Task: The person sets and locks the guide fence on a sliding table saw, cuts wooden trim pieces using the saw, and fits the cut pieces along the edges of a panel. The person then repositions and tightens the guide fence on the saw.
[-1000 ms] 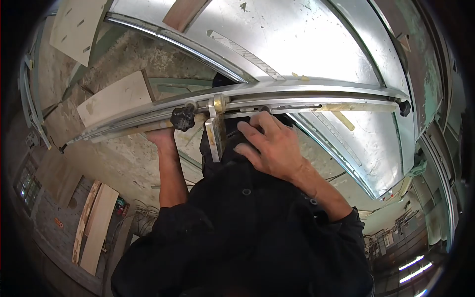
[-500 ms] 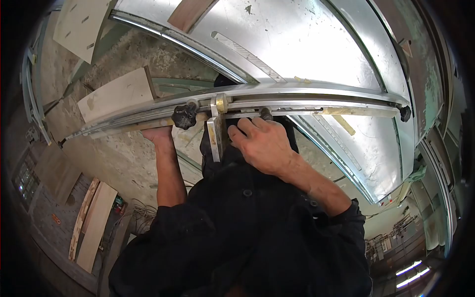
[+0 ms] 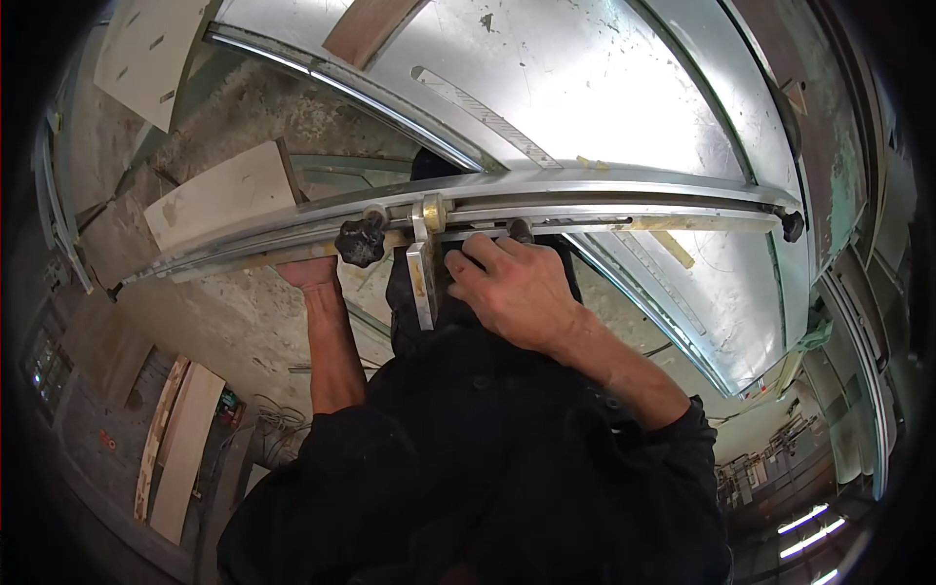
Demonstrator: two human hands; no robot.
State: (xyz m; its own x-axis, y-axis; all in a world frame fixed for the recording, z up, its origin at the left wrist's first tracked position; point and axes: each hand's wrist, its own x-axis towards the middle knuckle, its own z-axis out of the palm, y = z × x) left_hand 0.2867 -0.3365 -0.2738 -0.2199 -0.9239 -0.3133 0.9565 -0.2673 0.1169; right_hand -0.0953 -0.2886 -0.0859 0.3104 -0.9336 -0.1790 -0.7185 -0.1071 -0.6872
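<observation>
A long aluminium fence rail [image 3: 604, 183] with a slotted track crosses in front of my body. My right hand [image 3: 522, 291] is closed, its fingers curled against the rail's near edge beside a dark cylindrical knob [image 3: 521, 230]. To its left, a metal flip stop [image 3: 420, 278] with a brass-coloured collar [image 3: 434, 212] hangs down from the rail. A black star knob [image 3: 361, 242] sits left of that stop. My left hand [image 3: 308, 271] reaches under the rail from the near side, left of the star knob; its fingers are hidden.
Beyond the rail lies a shiny metal machine table [image 3: 585, 88], with a scale strip [image 3: 483, 115] and a brown board [image 3: 370, 29] on it. Pale boards [image 3: 229, 190] lean at the left. More wood strips [image 3: 185, 448] lie at lower left.
The rail and its stop appear slightly lower in the view, a little nearer my body. Both hands keep nearly the same places on the rail.
</observation>
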